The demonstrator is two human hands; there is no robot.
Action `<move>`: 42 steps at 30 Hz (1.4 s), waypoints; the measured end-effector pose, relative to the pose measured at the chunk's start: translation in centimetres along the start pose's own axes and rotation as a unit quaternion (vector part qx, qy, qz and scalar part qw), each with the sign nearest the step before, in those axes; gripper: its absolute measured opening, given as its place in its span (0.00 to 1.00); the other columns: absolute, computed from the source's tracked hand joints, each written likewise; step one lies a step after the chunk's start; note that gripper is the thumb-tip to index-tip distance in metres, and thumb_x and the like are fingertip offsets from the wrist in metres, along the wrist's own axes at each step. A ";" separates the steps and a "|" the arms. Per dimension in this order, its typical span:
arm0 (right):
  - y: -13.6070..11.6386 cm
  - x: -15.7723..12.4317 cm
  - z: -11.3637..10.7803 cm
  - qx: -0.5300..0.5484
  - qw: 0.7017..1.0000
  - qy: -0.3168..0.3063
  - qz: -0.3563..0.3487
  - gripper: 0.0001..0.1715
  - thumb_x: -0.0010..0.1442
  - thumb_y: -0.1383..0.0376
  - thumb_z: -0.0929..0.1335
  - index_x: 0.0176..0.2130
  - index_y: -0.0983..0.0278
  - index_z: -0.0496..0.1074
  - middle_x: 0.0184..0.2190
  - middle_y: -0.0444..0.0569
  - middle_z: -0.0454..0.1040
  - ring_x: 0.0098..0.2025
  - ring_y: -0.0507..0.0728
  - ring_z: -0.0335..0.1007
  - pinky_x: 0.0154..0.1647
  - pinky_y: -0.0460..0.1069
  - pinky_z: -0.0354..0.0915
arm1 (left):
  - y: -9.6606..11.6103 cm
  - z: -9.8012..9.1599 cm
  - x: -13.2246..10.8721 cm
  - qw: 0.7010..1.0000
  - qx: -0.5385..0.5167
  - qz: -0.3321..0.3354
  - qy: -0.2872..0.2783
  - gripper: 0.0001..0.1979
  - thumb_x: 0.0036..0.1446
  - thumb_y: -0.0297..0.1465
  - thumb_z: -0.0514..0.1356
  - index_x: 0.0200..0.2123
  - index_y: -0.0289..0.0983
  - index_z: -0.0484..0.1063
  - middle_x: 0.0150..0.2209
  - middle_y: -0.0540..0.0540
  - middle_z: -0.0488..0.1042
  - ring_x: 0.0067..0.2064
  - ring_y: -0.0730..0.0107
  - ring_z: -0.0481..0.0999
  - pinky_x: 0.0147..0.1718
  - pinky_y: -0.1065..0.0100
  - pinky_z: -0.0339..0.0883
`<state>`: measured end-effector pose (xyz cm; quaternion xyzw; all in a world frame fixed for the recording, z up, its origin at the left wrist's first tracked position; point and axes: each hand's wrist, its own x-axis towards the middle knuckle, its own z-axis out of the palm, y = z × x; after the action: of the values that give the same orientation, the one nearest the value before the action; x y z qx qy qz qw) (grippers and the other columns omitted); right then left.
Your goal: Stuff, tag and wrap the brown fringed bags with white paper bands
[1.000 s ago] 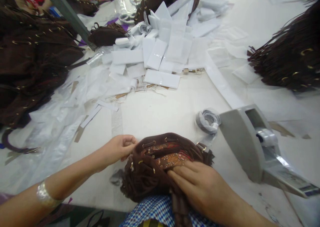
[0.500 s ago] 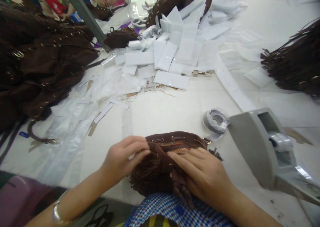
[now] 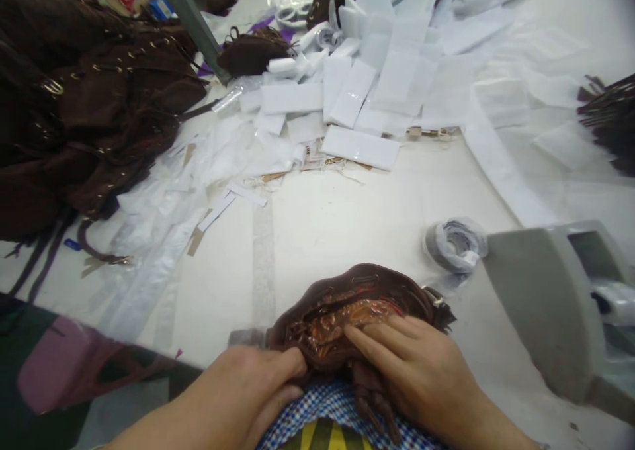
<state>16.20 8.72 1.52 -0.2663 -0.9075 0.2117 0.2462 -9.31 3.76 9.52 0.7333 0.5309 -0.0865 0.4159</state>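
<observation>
A small brown suede fringed bag (image 3: 357, 294) lies at the near edge of the white table (image 3: 337, 231), its mouth open and a patterned lining showing. My left hand (image 3: 248, 390) grips the bag's near left rim with curled fingers. My right hand (image 3: 421, 377) rests on the bag with its fingers stretched out flat across the lining and the fringe. Part of the bag hangs over my checked lap.
A grey tape dispenser (image 3: 555, 298) stands at the right, a wrapped roll (image 3: 454, 245) beside it. White folded packets (image 3: 362, 92) and plastic strips cover the far middle. Brown fringed bags (image 3: 74, 112) are heaped at the left, more fringe (image 3: 610, 119) at the right edge.
My left hand has slid down from the bag's top left to its near rim. The bag's mouth has spread open and shows more lining. The view has shifted left and closer.
</observation>
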 end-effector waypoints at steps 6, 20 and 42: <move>0.3 1.0 -1.1 0.013 0.999 0.025 -0.027 0.21 0.66 0.72 0.62 0.56 0.67 0.70 0.40 0.50 0.81 0.37 0.55 0.74 0.41 0.52 0.65 | -0.8 -0.1 0.0 0.957 0.030 0.061 0.281 0.16 0.64 0.31 0.58 0.55 0.44 0.67 0.54 0.48 0.75 0.54 0.69 0.75 0.53 0.69 0.68; 6.0 1.6 -0.9 -0.228 0.946 -0.091 0.211 0.30 0.67 0.45 0.61 0.32 0.64 0.76 0.26 0.54 0.78 0.31 0.60 0.76 0.38 0.51 0.62 | -5.3 -0.6 8.0 0.954 0.240 -0.048 0.173 0.26 0.53 0.56 0.60 0.36 0.39 0.74 0.33 0.42 0.79 0.36 0.54 0.79 0.33 0.63 0.68; -3.8 -10.3 4.6 -0.202 0.977 -0.002 0.075 0.33 0.67 0.56 0.64 0.68 0.60 0.56 0.69 0.52 0.54 0.72 0.65 0.43 0.70 0.68 0.40 | -3.1 18.1 1.7 0.858 0.289 0.216 0.365 0.27 0.66 0.28 0.52 0.67 0.41 0.57 0.67 0.44 0.59 0.70 0.59 0.53 0.69 0.49 0.41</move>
<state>19.77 -1.43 -3.63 -0.3773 -0.9096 0.0425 0.1690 -5.52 -7.47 -4.63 0.8959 0.4240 0.1293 -0.0301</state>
